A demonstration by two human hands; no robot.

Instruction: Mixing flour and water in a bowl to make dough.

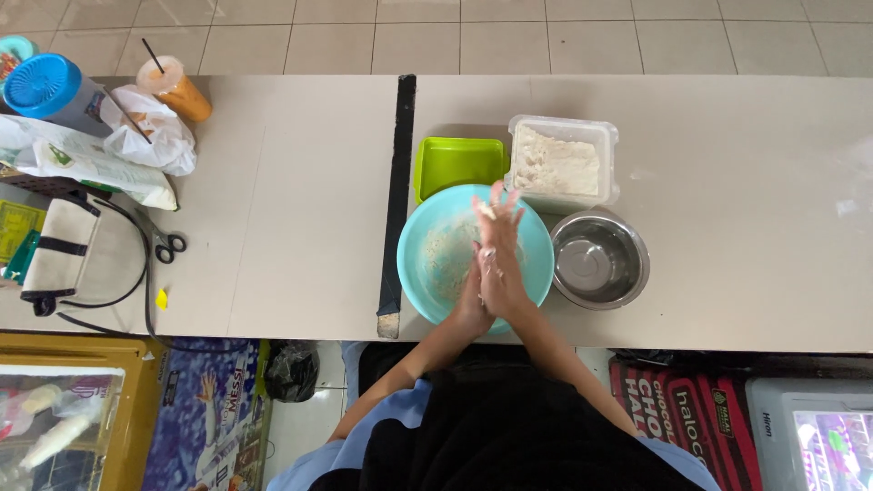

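Note:
A turquoise bowl [427, 245] with a dusting of flour inside sits at the table's near edge. Both my hands are pressed together palm to palm above it, fingers stretched out and coated with flour. My right hand [502, 238] lies on top, fingers spread toward the far side. My left hand [472, 300] is mostly hidden beneath it, only its lower part showing. Neither hand holds anything that I can see. Behind the bowl stand a green square container [457, 164] and a clear plastic tub of flour [559, 162].
An empty steel bowl [599, 259] sits right of the turquoise bowl. A dark strip [398, 200] runs across the table's seam. At far left lie scissors [167, 244], a canvas bag [64, 247], plastic bags, an orange drink cup [179, 89] and a blue-lidded jar [44, 86].

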